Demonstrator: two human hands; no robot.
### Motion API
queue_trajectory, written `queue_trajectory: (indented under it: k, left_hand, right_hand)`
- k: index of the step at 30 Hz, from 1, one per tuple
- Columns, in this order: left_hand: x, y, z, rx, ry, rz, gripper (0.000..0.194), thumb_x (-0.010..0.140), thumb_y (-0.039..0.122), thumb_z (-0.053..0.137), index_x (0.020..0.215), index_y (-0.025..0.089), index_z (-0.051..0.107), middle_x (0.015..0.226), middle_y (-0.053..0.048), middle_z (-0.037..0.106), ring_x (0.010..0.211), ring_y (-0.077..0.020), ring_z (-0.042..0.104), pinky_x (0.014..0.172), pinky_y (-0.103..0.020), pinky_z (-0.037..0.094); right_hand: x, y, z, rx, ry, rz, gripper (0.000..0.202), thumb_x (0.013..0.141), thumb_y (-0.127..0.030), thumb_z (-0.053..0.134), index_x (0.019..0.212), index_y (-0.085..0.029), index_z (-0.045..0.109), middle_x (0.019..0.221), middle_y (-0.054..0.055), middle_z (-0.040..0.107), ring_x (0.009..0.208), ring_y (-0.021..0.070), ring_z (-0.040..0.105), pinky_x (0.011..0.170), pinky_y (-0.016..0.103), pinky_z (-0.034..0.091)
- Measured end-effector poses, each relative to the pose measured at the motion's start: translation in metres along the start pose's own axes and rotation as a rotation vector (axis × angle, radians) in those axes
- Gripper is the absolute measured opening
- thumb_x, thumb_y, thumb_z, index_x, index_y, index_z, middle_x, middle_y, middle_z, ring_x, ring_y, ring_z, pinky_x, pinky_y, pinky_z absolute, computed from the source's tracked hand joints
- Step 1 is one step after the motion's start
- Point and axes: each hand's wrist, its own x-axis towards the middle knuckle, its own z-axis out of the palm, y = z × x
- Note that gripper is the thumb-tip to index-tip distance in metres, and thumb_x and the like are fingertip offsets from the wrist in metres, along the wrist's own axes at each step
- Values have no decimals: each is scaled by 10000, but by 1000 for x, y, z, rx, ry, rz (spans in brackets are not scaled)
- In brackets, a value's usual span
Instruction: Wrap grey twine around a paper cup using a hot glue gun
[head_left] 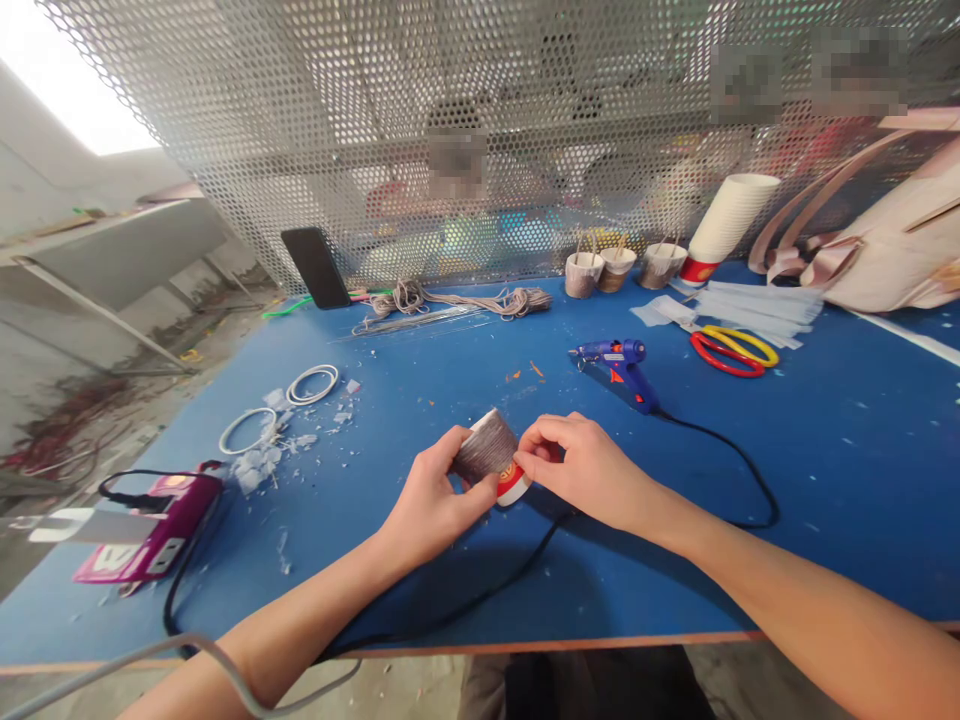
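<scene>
A paper cup [489, 448], tilted above the blue table, has grey-brown cord wound round much of its side, with a red and white band bare at the lower right. Wrapped round its left side, my left hand [435, 495] holds it between thumb and fingers. My right hand [574, 465] is closed at the cup's right edge, thumb and fingertips pinched together; what they pinch is too small to make out. Behind my right hand lies a blue glue gun [619, 368], its nozzle pointing left.
Cord bundles [517, 302] and a leaning phone [315, 267] stand at the back, near cord-wrapped cups [583, 274] and a cup stack [731, 225]. White rings [312, 384], glue scraps and a purple power box [154, 525] are left; scissors [727, 353] right. A black cable crosses the front.
</scene>
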Motion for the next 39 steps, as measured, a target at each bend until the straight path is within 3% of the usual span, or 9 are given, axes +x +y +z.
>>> queue_trajectory:
  k: [15, 19, 22, 27, 30, 32, 34, 39]
  left_hand:
    - [4, 0, -8, -203, -91, -96, 153, 658, 271, 558, 773, 170, 544, 667, 35, 505, 638, -121, 463, 591, -222, 392]
    - [6, -9, -10, -309, -57, -50, 106, 704, 281, 531, 686, 177, 518, 606, 46, 469, 598, -111, 433, 580, -222, 372]
    - [7, -17, -12, -374, -17, -26, 223, 761, 348, 521, 620, 179, 489, 584, 40, 438, 574, -107, 399, 572, -227, 364]
    - [8, -20, -11, -456, 25, -32, 305, 784, 418, 509, 599, 175, 510, 591, 21, 460, 575, -118, 407, 586, -242, 388]
    - [10, -20, -9, -457, 26, -42, 290, 774, 428, 491, 678, 165, 569, 649, -10, 538, 637, -152, 471, 650, -276, 429]
    - [10, -19, -9, -437, 5, -19, 269, 782, 398, 477, 729, 159, 588, 707, -23, 571, 690, -163, 496, 707, -289, 444]
    - [11, -17, -10, -388, -1, 20, 238, 805, 357, 462, 782, 162, 597, 757, -21, 581, 739, -161, 510, 753, -290, 447]
    - [8, -8, -10, -176, 68, 35, 225, 770, 270, 537, 974, 186, 581, 919, -13, 604, 701, -125, 542, 726, -281, 475]
  right_hand:
    - [2, 5, -5, 57, -8, 8, 152, 817, -216, 586, 667, -203, 607, 605, -40, 593, 614, 119, 526, 636, 266, 389]
    - [6, 9, -8, 192, -46, 76, 150, 810, -234, 574, 673, -179, 598, 613, -33, 581, 579, 106, 498, 564, 234, 393]
    - [8, 14, -10, 286, -44, 110, 161, 826, -275, 554, 715, -168, 604, 656, -19, 607, 601, 107, 515, 575, 235, 421]
    - [4, 20, -7, 514, -145, 134, 261, 800, -373, 608, 960, -168, 586, 910, 53, 662, 785, 155, 613, 696, 292, 505]
    - [0, 17, 1, 730, -287, 125, 546, 713, -308, 710, 1185, -197, 460, 1206, 107, 583, 969, 190, 625, 789, 324, 535]
    - [-2, 15, 6, 802, -301, 101, 621, 697, -242, 718, 1233, -213, 406, 1279, 111, 542, 1038, 199, 612, 838, 333, 534]
    - [-3, 15, 9, 751, -252, 75, 608, 717, -209, 693, 1247, -216, 394, 1259, 107, 561, 1040, 204, 617, 860, 351, 529]
    - [-2, 20, 12, 236, 4, -41, 638, 721, -157, 642, 1299, -201, 376, 1209, 123, 590, 1060, 249, 600, 920, 441, 483]
